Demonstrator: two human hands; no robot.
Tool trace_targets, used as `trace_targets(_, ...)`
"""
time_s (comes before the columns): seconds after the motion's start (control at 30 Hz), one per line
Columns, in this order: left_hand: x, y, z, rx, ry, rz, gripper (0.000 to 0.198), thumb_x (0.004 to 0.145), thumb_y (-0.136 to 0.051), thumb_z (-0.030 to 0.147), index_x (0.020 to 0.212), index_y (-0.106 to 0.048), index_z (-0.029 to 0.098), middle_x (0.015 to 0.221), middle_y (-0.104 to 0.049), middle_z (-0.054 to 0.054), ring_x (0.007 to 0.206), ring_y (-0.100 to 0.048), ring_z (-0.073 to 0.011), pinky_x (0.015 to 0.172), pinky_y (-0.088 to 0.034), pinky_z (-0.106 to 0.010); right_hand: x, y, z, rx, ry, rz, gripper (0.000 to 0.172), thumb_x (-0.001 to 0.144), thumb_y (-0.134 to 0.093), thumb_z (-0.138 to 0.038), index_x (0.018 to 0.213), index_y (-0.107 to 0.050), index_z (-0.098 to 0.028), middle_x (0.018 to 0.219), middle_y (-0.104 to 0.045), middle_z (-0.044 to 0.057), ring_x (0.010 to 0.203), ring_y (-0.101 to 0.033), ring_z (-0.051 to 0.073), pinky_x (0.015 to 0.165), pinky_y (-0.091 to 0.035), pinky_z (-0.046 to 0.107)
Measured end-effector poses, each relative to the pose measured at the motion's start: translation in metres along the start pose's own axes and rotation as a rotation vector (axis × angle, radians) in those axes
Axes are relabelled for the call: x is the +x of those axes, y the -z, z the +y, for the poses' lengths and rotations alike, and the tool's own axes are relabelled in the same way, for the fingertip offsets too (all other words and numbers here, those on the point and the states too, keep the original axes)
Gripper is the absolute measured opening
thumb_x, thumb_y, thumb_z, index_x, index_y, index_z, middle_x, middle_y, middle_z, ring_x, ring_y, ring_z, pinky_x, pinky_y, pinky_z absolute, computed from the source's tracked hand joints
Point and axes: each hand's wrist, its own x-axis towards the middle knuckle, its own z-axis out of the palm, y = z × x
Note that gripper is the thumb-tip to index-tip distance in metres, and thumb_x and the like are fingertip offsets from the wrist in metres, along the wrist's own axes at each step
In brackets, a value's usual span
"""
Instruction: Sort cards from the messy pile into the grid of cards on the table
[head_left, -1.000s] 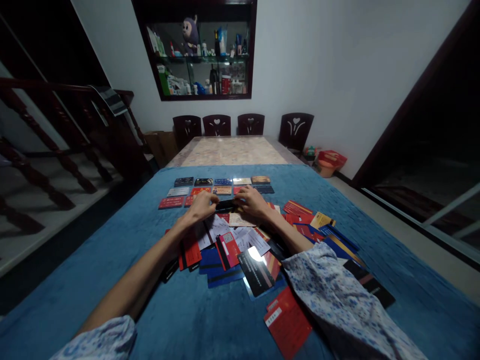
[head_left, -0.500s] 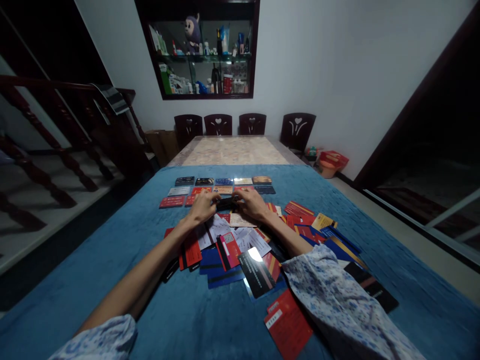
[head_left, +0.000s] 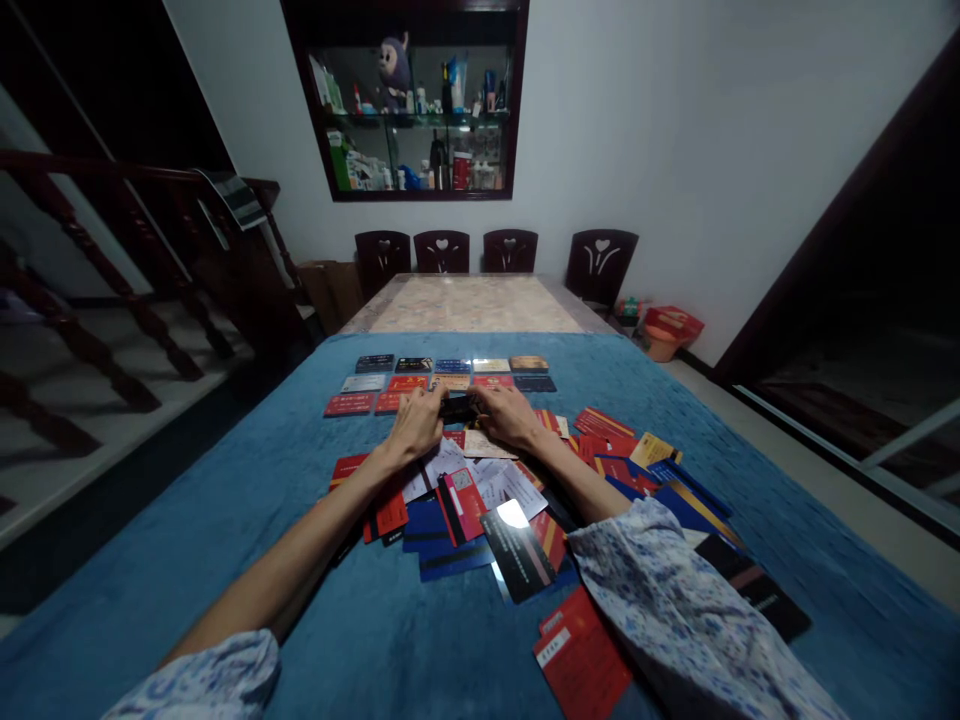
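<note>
Between my two hands is a black card [head_left: 457,407], just past the near pile and at the third row of laid-out cards. My left hand [head_left: 417,424] grips its left end, and my right hand [head_left: 507,412] has its right end between the fingers. Left of my left hand lie red cards [head_left: 349,404] in that row. Beyond are two more rows, with an orange card [head_left: 450,382] right behind the black one. Under my wrists spreads a loose pile with white cards [head_left: 504,484], a pink-red card [head_left: 461,503] and a dark card [head_left: 517,548].
A blue cloth [head_left: 225,530] covers the near table; the bare marbled tabletop [head_left: 480,300] shows beyond. More loose cards, among them a yellow card [head_left: 654,450] and a red card [head_left: 585,660], lie around my right arm. Dark chairs [head_left: 442,252] stand at the far end.
The black card has come down slightly, lying lower and flatter between my hands. My left hand has shifted a little nearer and right. The whole view has drifted slightly.
</note>
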Motion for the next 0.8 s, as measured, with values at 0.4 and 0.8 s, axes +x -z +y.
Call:
trace_targets(0.4,-0.0027,-0.0047,0.0019,-0.045,0.044,0.009,0.046,0.081,-0.048,0.008,0.126,-0.051,0.017,0.110,-0.068,-0.014,0.110,-0.054,-0.0326,0.091,-0.039,-0.046,0.0029,0.0019,-0.0008,0.046,-0.018,-0.060,0.056,0.085,-0.058,-0.014,0.140,-0.046,-0.019,0.129,-0.066,0.014,0.120,-0.057,0.029,0.095,-0.039,0.038)
trace_targets(0.8,0.0022,-0.0049,-0.0015,-0.147,0.054,0.019,0.050,0.081,-0.053,0.013,0.131,-0.053,0.018,0.126,-0.064,-0.013,0.116,-0.052,-0.0336,0.095,-0.039,-0.050,0.0060,-0.0011,0.0069,-0.007,0.040,-0.029,0.064,0.084,-0.065,-0.029,0.143,-0.046,-0.014,0.124,-0.059,0.018,0.116,-0.050,0.030,0.092,-0.042,0.042)
